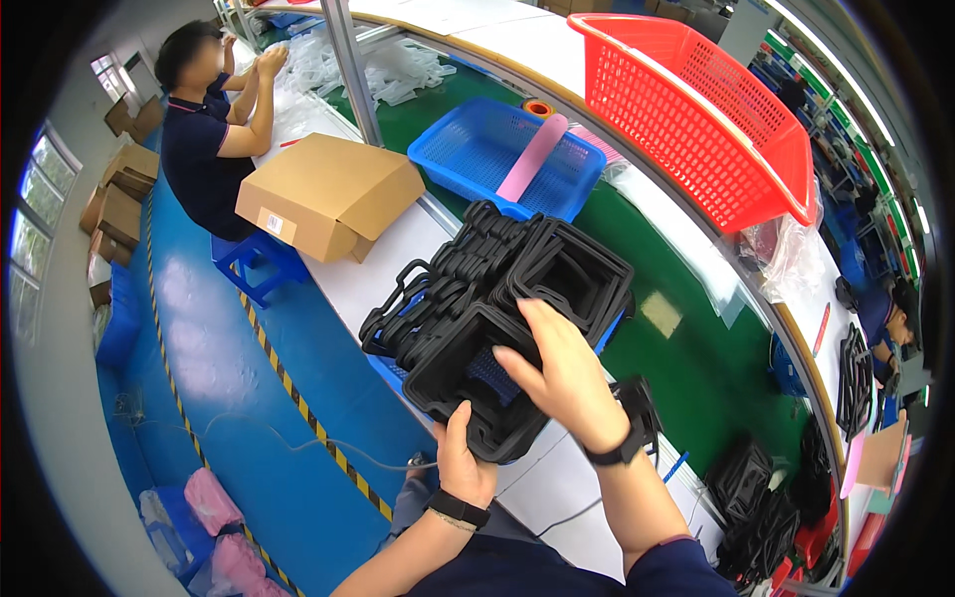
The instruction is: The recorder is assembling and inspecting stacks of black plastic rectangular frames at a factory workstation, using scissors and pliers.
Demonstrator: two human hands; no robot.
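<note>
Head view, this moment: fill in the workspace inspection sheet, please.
Surface: white bench beside a green belt.
Job's things: stack of black square frames heaped in a blue tray.
Clutter: cardboard box, blue basket with a pink strip, red basket, more black frames.
Grippers: left hand supports the nearest frame from below; right hand grips its top edge.
Cables: thin cable on the blue floor.
Surroundings: seated co-worker, stacked cartons.

- brown cardboard box [333, 194] on the white table, flaps half open
- white label [277, 225] stuck on that box's near side
- more brown boxes [119, 194] stacked left of it, by the wall
</note>
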